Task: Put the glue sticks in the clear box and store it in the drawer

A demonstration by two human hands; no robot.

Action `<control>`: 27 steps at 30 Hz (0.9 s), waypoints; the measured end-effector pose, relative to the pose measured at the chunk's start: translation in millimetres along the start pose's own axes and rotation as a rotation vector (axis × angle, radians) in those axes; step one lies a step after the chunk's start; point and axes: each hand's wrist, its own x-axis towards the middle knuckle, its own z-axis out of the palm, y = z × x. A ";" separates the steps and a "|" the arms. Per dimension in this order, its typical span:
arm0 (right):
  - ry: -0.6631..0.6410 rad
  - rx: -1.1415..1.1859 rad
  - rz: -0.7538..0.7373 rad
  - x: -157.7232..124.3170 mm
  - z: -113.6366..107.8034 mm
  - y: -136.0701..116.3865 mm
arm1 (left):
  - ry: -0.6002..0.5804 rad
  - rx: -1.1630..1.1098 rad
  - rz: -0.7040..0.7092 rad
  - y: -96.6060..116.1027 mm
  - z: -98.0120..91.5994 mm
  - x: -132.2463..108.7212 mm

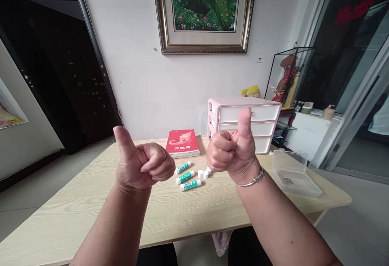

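My left hand [141, 164] and my right hand [232, 148] are raised above a pale wood table [91, 213], each closed in a fist with the thumb up. Neither hand holds anything. Between them lie three white-and-green glue sticks [185, 177], side by side and apart from my fingers. Just below my right fist are three small white cylinders [203, 173], possibly caps. A silver bracelet [253, 179] circles my right wrist.
A red book [182, 143] lies at the table's far edge. Behind my right hand stands a pink-and-white drawer unit [244, 124]. A clear plastic box [293, 177] with its lid up sits at the right. A framed peacock picture [204, 13] hangs on the wall.
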 end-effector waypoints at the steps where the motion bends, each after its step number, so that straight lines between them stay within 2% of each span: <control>1: 0.005 -0.002 0.002 -1.1 2.0 -0.2 | 0.001 -0.003 -0.002 0.1 1.2 -0.3; 6: 0.062 -0.009 0.005 -10.1 9.3 0.9 | -0.036 0.000 0.011 0.5 8.9 -1.7; 10: 0.048 -0.037 0.008 -10.4 20.2 -0.9 | -0.077 0.008 0.028 3.6 16.4 -1.1; 15: 0.037 -0.029 -0.005 -8.7 24.5 -1.9 | -0.067 0.016 0.022 2.9 17.3 -1.8; 20: 0.092 -0.026 0.007 -15.3 11.1 4.3 | -0.022 -0.031 -0.002 -8.3 7.1 -7.2; 24: 0.181 -0.038 0.040 -21.8 -1.4 8.6 | 0.019 -0.072 -0.021 -22.6 -9.5 -14.5; 27: 0.373 -0.144 0.130 -28.2 -14.6 11.8 | 0.191 -0.030 -0.081 -40.4 -29.5 -22.4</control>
